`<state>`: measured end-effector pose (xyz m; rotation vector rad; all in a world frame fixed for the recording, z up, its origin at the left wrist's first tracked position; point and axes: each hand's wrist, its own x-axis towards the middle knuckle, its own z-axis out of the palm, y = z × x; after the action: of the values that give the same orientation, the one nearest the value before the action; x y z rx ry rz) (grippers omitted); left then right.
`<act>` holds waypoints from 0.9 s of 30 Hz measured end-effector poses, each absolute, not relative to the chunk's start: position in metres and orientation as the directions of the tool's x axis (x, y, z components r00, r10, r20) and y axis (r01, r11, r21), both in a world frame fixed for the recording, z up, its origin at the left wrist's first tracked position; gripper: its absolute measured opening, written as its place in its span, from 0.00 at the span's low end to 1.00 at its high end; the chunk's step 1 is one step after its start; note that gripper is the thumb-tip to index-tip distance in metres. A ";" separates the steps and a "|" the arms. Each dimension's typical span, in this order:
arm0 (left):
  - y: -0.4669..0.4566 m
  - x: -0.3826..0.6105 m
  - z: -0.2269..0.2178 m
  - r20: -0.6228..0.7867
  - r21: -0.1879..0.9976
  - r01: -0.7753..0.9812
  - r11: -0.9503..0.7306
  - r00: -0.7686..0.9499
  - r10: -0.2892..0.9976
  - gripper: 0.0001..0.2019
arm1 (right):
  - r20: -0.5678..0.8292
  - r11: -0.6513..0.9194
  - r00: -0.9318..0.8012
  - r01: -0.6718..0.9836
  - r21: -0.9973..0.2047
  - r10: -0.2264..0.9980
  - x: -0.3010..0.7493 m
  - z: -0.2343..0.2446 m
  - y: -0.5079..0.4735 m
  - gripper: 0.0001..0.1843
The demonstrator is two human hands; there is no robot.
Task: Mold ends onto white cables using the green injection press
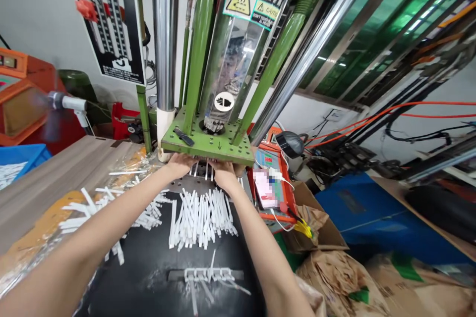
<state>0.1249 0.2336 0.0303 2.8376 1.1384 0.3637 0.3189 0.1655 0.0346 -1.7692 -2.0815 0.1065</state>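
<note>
Left hand in at the near edge of the green plate, and there's the right hand level with it, just across a narrow gap. Fingertips are tucked under the plate, out of my sight, so how far open either one is, or whether it grips anything, I can't tell from here.

Between the two hands, poking out from under the plate, I've got white strips: three show clearly. Nearer me, between the forearms, one thick heap of loose strips sits on the black bench. A second, messier heap spreads along by the left forearm. Both overlap too much for me to count.

Closest to me, one metal bar with one white comb-like piece across it, thin tails trailing off.

Round the plate I count two thick green rods and two shiny posts. Off right, one phone on one red box; far left, one blue bin.
</note>
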 end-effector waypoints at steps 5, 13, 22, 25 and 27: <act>0.150 0.066 0.021 0.147 0.226 0.652 -0.724 0.712 0.687 0.37 | 0.269 0.197 -0.097 0.906 -0.375 0.958 0.355 0.007 0.041 0.18; -0.038 -0.071 -0.026 0.269 0.112 0.600 -0.792 0.749 0.606 0.27 | 0.249 0.264 -0.185 0.903 -0.338 0.951 0.374 -0.041 -0.166 0.31; -0.059 -0.071 -0.040 0.129 0.087 0.720 -0.688 0.677 0.725 0.42 | 0.213 0.276 -0.255 0.958 -0.077 0.943 0.361 -0.052 -0.168 0.50; -0.061 -0.073 -0.038 0.111 0.100 0.719 -0.688 0.679 0.726 0.42 | 0.222 0.255 -0.228 0.962 -0.099 0.948 0.358 -0.048 -0.168 0.50; -0.062 -0.074 -0.037 0.100 0.117 0.724 -0.680 0.672 0.733 0.42 | 0.229 0.230 -0.199 0.966 -0.119 0.953 0.355 -0.046 -0.169 0.49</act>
<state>-0.0738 -0.0620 -0.0375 2.8105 1.2264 0.2138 0.3548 -0.1685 -0.0464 -1.8032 -2.2509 -0.0738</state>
